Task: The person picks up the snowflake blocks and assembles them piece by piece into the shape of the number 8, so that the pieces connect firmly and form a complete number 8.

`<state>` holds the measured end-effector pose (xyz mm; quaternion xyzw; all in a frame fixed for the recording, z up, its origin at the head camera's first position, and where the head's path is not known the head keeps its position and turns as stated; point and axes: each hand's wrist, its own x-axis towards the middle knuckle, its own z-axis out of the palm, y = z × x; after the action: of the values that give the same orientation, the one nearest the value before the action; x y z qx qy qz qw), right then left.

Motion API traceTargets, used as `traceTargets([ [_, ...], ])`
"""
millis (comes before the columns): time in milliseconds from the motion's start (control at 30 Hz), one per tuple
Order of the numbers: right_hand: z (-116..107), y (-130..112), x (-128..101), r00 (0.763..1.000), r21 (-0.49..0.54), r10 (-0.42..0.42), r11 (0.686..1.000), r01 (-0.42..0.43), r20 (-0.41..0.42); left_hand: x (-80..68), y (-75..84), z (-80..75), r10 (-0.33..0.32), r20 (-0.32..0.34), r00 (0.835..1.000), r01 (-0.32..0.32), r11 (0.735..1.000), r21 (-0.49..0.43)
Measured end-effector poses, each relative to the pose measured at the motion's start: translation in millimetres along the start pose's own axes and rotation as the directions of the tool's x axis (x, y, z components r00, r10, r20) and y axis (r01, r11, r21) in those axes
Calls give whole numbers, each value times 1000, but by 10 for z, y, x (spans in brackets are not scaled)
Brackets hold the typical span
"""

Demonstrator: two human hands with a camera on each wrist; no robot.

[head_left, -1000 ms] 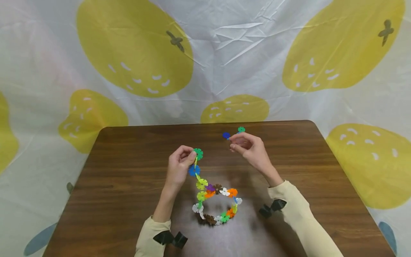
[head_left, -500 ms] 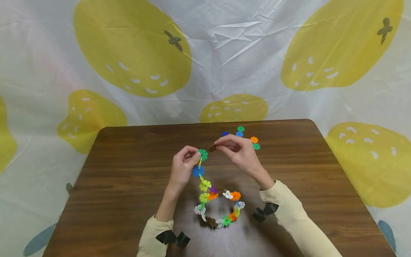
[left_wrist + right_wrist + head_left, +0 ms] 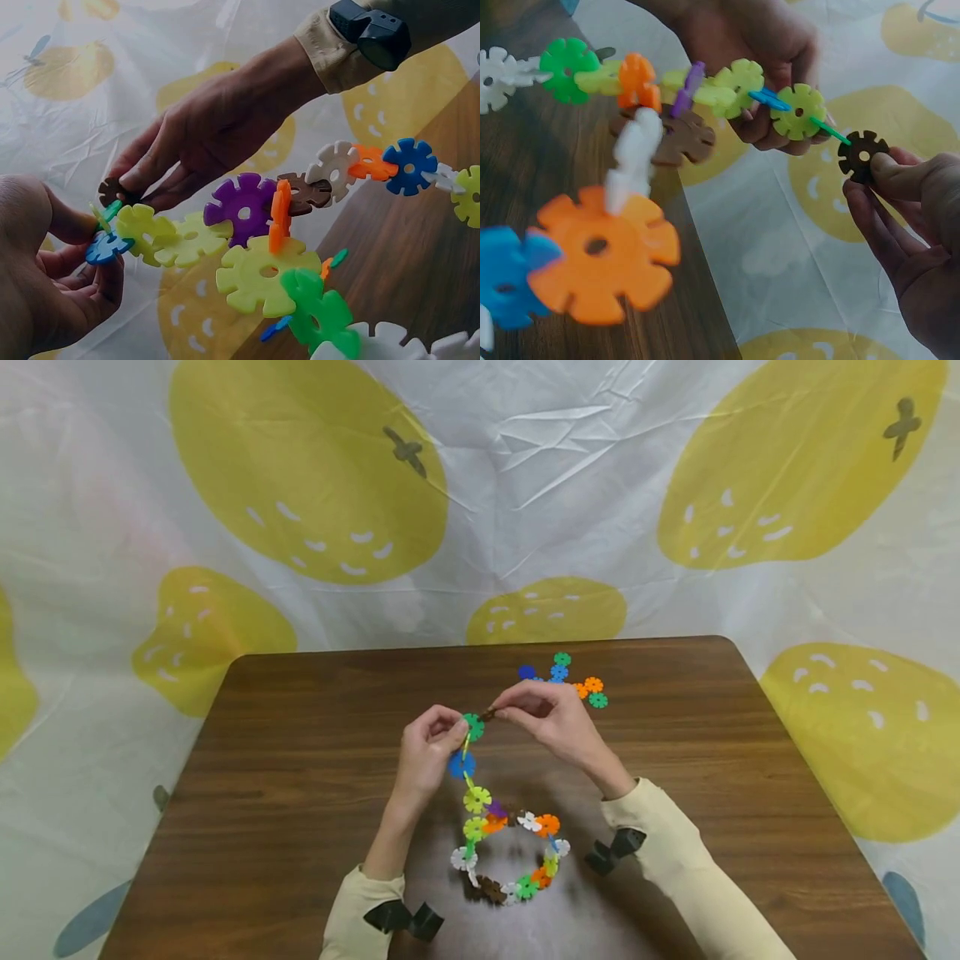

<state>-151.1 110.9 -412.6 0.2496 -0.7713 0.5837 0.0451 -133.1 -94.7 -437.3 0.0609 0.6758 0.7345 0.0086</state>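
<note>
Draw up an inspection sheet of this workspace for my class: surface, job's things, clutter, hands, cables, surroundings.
Surface: brown wood-grain table.
Job's things: looped chain of multicoloured, slotted, flower-shaped discs; brown disc meeting its green end disc, whether slotted in is unclear.
Clutter: other flower-shaped discs, green, blue and orange, towards the table's far edge.
Left hand: holds the looped chain near its green end disc.
Right hand: pinches the brown disc.
Cables: nothing seen.
Surroundings: white cloth with yellow fruit print behind the table.
</note>
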Motion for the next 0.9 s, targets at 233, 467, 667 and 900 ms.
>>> traceTargets([
  [233,24,1,14,1000,10,12,1000,-12,1,-42,16,40,-11,-46,999,13,999,36],
  [467,115,61,-19,996,26,-82,996,83,-32,-47,46,84,-7,-143,990,18,997,77],
  [667,155,123,-21,992,16,-121,992,121,-28,-27,14,44,-28,-140,990,39,996,77],
  [900,169,199,-27,1000,43,8,999,-8,-9,-8,-22,-41,-76,-7,997,76,992,104],
])
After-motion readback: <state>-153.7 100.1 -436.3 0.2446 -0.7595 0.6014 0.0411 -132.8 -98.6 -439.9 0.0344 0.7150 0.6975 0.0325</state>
